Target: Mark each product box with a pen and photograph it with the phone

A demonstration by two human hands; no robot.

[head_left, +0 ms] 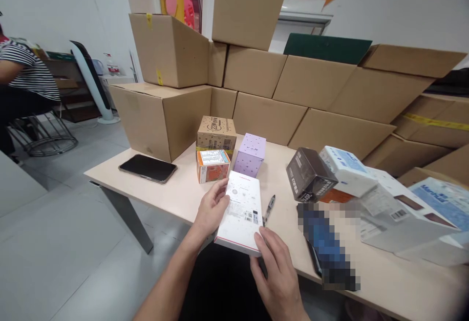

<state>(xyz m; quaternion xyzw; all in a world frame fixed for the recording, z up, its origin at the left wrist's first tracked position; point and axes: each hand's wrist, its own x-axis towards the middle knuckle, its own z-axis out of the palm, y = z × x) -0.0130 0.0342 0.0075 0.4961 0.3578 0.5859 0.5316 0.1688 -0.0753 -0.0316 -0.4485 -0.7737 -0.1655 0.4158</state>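
To keep the white box steady, we do best to support its near corner with the right hand and press lightly, so the thin card doesn't dent. That hand is partly curled, its fingers against the box's lower right edge and its thumb low by the corner. Our left hand pinches the left edge, thumb toward the printed face; the fingers behind are hidden. The box is tilted up toward us at the desk's front edge. Just beyond, we should mind the pen, then the orange-and-white box and the purple box.
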